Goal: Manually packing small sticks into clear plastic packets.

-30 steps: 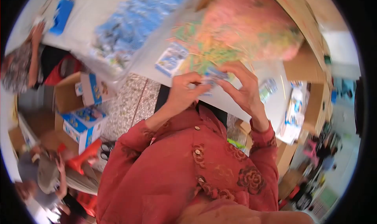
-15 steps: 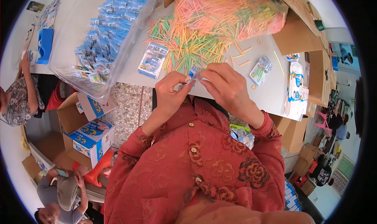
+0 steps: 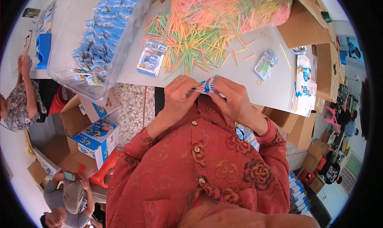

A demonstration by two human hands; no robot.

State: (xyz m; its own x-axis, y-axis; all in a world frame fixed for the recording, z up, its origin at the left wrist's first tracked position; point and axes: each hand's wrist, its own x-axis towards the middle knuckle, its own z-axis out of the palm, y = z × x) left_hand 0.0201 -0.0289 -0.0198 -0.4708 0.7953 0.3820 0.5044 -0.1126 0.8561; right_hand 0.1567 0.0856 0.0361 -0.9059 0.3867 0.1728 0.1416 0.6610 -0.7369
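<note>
Head view: my two hands are close together at the edge of the table, right in front of my red shirt (image 3: 223, 164). My left hand (image 3: 178, 95) pinches one end of a small packet (image 3: 207, 85), and my right hand (image 3: 234, 97) pinches the other end. So the small packet sits right between them, and no hand is nearer, since both touch it. The part I can see runs side to side, with its right end a bit higher up than its left. It looks shiny, white and blue with a little red, and it seems bent or bunched up. My fingers hide the rest, so I can't tell if it has a way in. Just past my fingers, on the white table (image 3: 275, 82), lie loose sticks (image 3: 195, 48), pink, yellow and green, pointing every way. A flat packet (image 3: 152, 58) lies on my left hand's side, and a stick-filled packet (image 3: 266, 64) lies on my right hand's side. Farther left is a clear tray (image 3: 104, 93) full of blue and white packs (image 3: 107, 32)
</note>
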